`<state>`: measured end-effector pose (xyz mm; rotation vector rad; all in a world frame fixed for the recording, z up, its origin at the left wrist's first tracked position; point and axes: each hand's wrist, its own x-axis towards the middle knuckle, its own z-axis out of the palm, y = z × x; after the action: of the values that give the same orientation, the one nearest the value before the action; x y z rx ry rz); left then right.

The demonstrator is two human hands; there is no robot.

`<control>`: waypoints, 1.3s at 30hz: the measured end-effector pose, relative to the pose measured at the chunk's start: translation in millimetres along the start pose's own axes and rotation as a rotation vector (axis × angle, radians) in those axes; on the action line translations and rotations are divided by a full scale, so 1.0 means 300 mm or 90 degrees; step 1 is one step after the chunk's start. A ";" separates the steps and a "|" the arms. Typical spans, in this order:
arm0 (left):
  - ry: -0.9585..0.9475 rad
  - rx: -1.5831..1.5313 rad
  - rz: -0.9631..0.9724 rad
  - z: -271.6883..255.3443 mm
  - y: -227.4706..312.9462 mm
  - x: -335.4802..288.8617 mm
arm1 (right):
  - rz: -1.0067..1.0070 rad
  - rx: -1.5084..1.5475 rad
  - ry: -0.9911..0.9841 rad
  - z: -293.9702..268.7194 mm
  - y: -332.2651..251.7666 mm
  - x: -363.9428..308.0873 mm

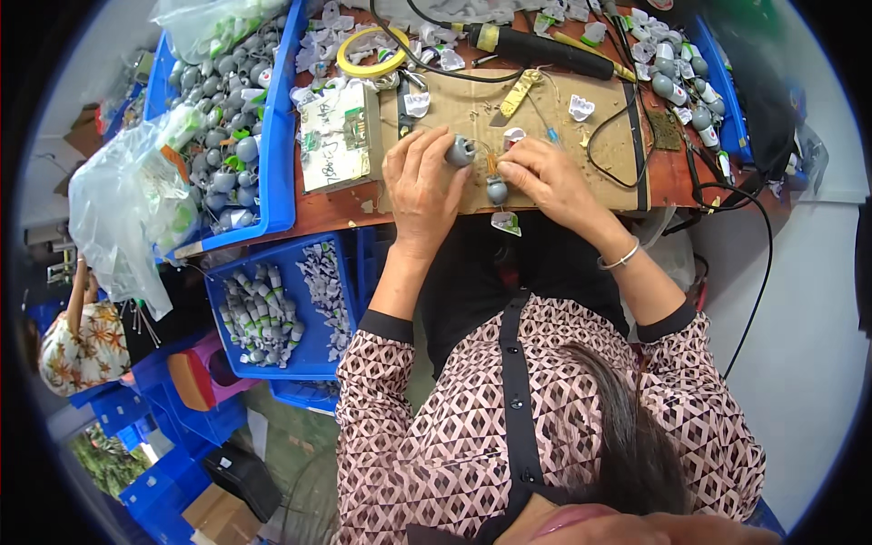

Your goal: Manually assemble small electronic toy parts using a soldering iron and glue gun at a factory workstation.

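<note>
My left hand [421, 186] is closed on a grey rounded plastic housing [460, 152], its open end turned toward my right hand. My right hand [552, 182] pinches at a small orange-brown part, perhaps wires, just above a grey ball-shaped piece [497, 190]. Below that ball, at the table's front edge, is a white and green plastic piece [506, 222]. The two hands are close together but apart over a cardboard sheet [436, 95]. What exactly lies between my right fingertips is too small to make out.
A blue bin [283, 163] of grey parts stands at left, a plastic bag [118, 218] over its edge. Yellow tape [372, 52], a black-handled tool [540, 50], a white box [338, 136] and cables [595, 136] lie around the cardboard. Another blue bin [722, 86] is at right.
</note>
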<state>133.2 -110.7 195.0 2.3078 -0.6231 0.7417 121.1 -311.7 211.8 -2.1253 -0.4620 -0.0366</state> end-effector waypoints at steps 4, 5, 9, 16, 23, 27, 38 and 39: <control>0.006 0.000 0.010 -0.005 0.021 0.004 | 0.067 0.074 -0.006 0.024 -0.001 0.000; 0.003 0.004 0.008 -0.003 0.021 0.005 | 0.063 0.077 -0.003 0.023 -0.005 0.002; 0.004 0.007 0.013 0.002 0.036 0.023 | 0.153 0.324 0.006 0.029 -0.017 -0.003; 0.029 -0.083 0.007 0.000 0.056 0.111 | 0.190 0.775 0.146 -0.153 -0.045 0.005; -0.240 0.007 0.200 0.046 0.022 0.142 | 0.187 0.713 0.196 -0.356 -0.041 -0.090; -0.254 -0.018 0.180 0.091 0.016 0.177 | 0.155 0.706 0.207 -0.393 -0.041 -0.150; -0.253 -0.050 0.095 -0.014 -0.001 0.096 | 0.144 0.710 0.147 -0.362 -0.048 -0.119; -0.247 -0.039 0.119 -0.017 -0.014 0.085 | 0.138 0.694 0.131 -0.345 -0.054 -0.093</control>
<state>152.7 -110.4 212.8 2.3753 -1.0310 0.3467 105.0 -396.1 278.0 -1.0678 -0.0685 0.1012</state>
